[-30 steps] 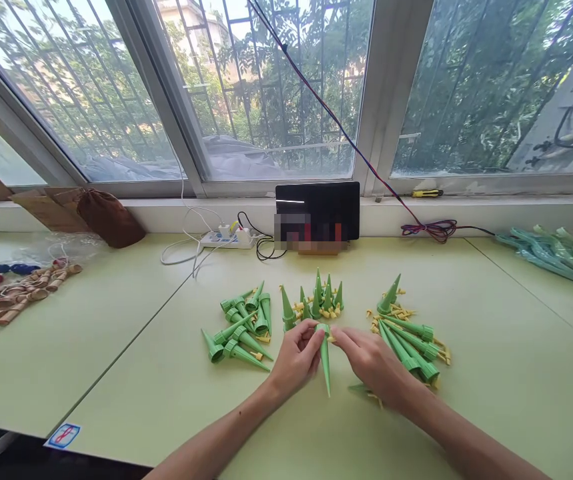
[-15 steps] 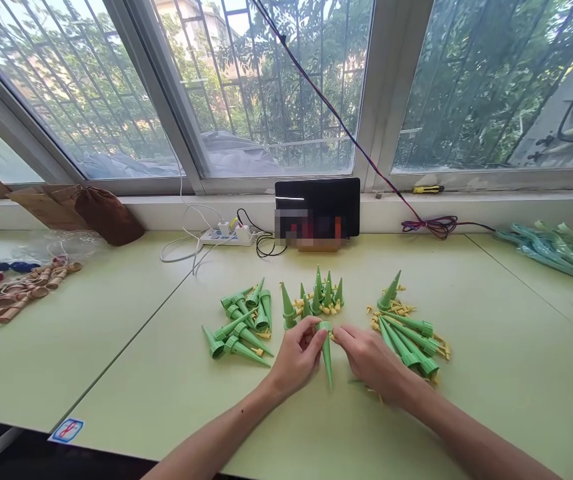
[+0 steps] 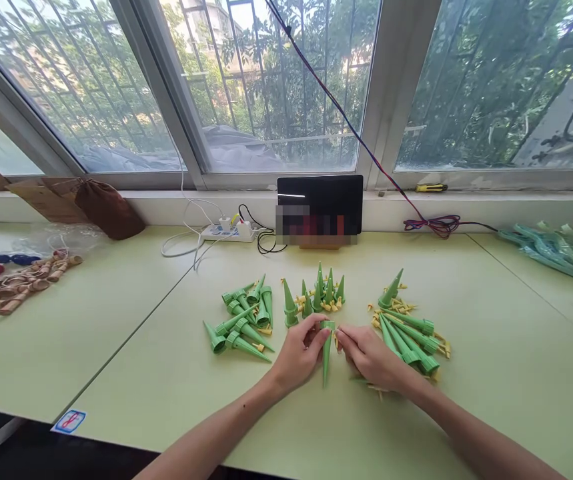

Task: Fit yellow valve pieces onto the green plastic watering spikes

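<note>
My left hand (image 3: 300, 348) grips a green plastic watering spike (image 3: 327, 357) by its wide end, its tip pointing down toward me. Close on the right, my right hand (image 3: 369, 352) pinches a small yellow plastic piece (image 3: 336, 340) against the spike's side; whether it sits in the spike I cannot tell. Beyond my hands several green spikes (image 3: 319, 287) stand upright among yellow pieces. A loose pile of spikes (image 3: 246, 320) lies to the left. On the right, more spikes (image 3: 411, 340) lie side by side with scattered yellow pieces (image 3: 401, 307), partly behind my right forearm.
A dark tablet (image 3: 320, 207) stands at the back by a power strip (image 3: 229, 232) with cables. Wooden toys (image 3: 31, 283) and a brown pouch (image 3: 109, 208) are at far left. Bundled wire (image 3: 431, 227), a yellow cutter (image 3: 431, 188) and green plastic bags (image 3: 556, 252) are right.
The spike's tip has swung slightly left, and the yellow piece in my right fingers now shows more clearly beside it. The view has shifted slightly; the piles look unchanged.
</note>
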`<action>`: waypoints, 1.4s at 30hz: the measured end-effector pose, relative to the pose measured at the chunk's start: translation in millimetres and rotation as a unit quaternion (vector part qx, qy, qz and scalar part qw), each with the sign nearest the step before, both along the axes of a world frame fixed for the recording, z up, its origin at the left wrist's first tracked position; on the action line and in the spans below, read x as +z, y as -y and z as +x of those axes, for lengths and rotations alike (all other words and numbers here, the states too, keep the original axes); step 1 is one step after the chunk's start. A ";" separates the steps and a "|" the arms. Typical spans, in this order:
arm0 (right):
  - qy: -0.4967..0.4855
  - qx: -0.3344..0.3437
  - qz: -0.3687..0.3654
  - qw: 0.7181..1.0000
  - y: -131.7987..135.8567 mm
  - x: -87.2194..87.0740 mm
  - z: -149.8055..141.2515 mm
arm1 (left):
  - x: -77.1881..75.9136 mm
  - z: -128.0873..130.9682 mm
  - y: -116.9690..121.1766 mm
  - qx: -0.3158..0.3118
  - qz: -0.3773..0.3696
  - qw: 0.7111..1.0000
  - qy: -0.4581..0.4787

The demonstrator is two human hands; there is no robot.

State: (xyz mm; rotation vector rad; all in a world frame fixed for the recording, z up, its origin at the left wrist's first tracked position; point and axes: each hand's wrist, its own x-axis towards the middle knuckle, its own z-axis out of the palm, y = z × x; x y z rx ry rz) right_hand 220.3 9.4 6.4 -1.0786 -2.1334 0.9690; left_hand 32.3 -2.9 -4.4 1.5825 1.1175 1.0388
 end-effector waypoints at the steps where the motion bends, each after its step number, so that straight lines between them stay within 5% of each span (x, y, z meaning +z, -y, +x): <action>1: -0.003 -0.001 -0.007 1.000 0.0 0.5 0.0 | 0.4 0.1 0.0 -0.001 0.000 1.000 -0.002; 8: -0.036 0.002 -0.071 0.997 0.3 0.2 -0.2 | 4.1 1.0 1.0 0.004 0.011 1.000 -0.012; 26: -0.052 0.006 -0.093 0.994 -2.0 -2.2 0.1 | 8.1 1.8 1.4 0.020 0.060 0.996 -0.058; 42: 0.031 -0.014 0.054 0.998 -8.8 -2.9 -0.5 | 6.5 -0.4 0.2 0.060 0.123 0.986 -0.098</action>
